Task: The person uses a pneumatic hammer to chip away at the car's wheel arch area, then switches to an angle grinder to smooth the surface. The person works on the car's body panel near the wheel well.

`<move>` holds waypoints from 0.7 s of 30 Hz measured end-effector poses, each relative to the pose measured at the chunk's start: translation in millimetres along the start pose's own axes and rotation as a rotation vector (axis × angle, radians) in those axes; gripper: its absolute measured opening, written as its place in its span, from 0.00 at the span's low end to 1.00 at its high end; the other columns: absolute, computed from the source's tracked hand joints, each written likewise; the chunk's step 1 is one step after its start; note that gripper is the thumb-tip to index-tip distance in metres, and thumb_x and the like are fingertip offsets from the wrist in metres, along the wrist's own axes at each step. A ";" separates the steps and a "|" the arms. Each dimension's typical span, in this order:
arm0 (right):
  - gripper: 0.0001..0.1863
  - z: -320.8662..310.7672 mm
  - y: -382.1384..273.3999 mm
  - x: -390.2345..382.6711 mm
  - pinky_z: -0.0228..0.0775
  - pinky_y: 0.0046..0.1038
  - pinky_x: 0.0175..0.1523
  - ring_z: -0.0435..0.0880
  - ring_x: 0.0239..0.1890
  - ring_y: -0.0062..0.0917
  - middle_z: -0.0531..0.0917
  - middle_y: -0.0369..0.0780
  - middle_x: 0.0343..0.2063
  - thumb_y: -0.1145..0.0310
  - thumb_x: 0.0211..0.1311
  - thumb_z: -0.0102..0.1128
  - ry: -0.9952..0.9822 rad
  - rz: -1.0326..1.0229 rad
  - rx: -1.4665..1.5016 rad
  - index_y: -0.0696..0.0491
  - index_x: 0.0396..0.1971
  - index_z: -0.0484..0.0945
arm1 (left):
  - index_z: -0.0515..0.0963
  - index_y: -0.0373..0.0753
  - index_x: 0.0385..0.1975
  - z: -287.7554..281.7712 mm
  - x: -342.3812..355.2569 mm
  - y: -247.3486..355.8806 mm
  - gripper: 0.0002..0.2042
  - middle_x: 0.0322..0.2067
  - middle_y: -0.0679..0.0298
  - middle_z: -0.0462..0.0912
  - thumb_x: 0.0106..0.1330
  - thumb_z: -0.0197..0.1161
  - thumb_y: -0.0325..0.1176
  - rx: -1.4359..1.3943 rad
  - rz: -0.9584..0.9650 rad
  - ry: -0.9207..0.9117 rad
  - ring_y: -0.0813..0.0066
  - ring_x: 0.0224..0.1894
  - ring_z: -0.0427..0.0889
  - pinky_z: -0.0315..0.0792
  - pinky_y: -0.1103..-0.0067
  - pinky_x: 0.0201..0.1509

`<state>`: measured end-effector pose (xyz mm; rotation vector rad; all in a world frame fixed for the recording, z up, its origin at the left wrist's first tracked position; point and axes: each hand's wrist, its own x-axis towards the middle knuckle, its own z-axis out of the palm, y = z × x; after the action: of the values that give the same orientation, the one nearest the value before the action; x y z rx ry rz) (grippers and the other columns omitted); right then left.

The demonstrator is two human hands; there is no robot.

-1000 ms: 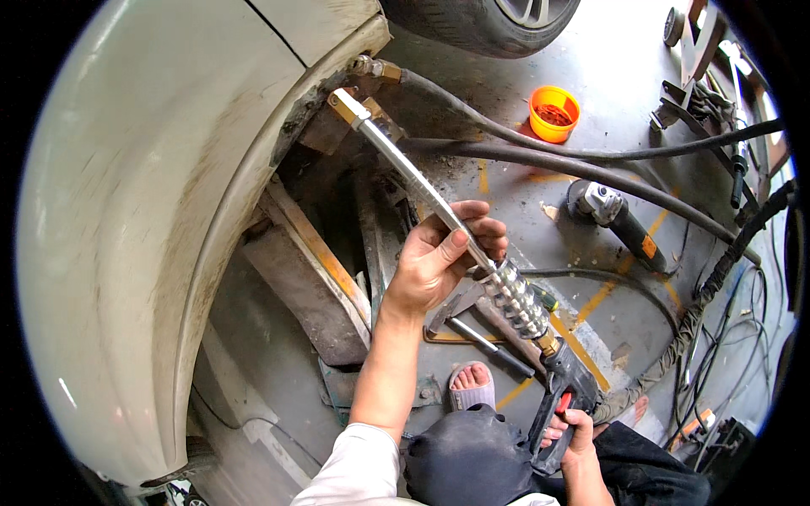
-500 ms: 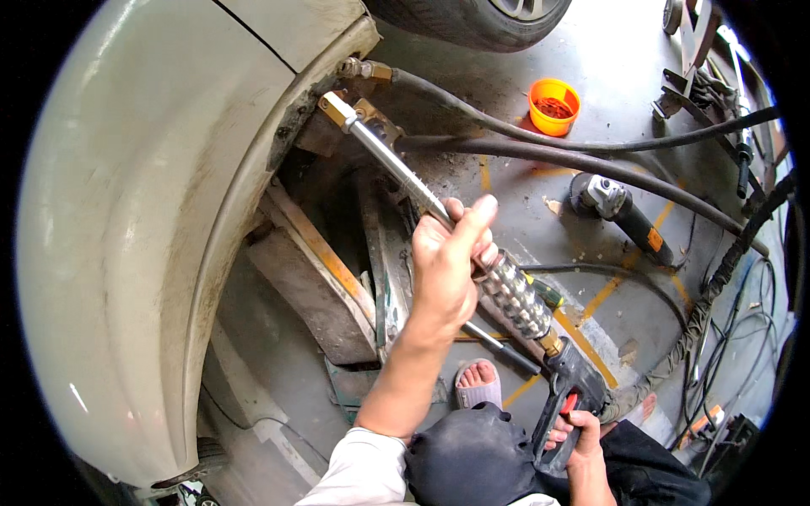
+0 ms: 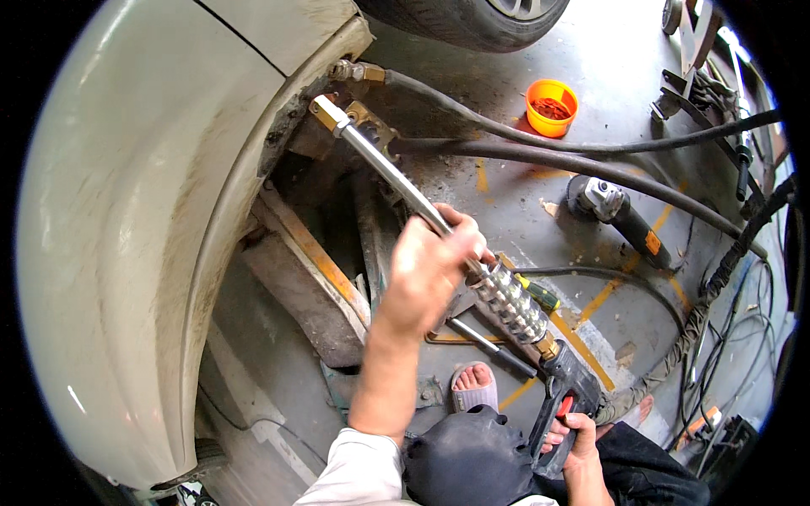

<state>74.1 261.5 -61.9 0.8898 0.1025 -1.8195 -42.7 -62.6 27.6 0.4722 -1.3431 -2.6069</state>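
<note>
A slide-hammer puller with a pistol grip runs slantwise across the middle, its steel rod [image 3: 380, 160] reaching up left to a brass-coloured tip [image 3: 325, 112] at the dirty edge of the pale car panel [image 3: 126, 219]. Whether the tip touches metal is hard to tell. Around the rod, just above the knurled weight [image 3: 510, 308], my left hand [image 3: 422, 274] is closed, slightly blurred. My right hand [image 3: 576, 438] grips the black pistol handle [image 3: 567, 384], with a finger by its red trigger [image 3: 564, 406].
Thick cables [image 3: 540, 150] cross the floor from a brass clamp [image 3: 359, 72] on the car. An angle grinder [image 3: 620, 215], an orange tub [image 3: 553, 110] of reddish bits and a screwdriver [image 3: 540, 293] lie rightward. A tyre [image 3: 472, 25] stands ahead; my slippered foot [image 3: 475, 388] is below.
My left hand has turned on the rod, its thumb no longer sticking up, and shifted slightly left. The puller has moved slightly left. My right hand keeps its grip.
</note>
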 end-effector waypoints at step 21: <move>0.11 -7.0 7.3 -7.3 0.63 0.29 0.30 0.65 0.19 0.20 0.63 0.30 0.15 0.66 0.48 0.56 0.087 0.066 0.055 0.48 0.34 0.71 | 0.65 0.41 0.42 5.1 -17.8 -14.4 0.08 0.29 0.69 0.66 0.66 0.55 0.25 0.033 0.115 0.313 0.82 0.30 0.65 0.64 0.79 0.36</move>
<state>85.1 267.2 -60.0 1.0001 0.0777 -1.7297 -28.0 -45.1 22.2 0.7482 -1.2689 -2.3040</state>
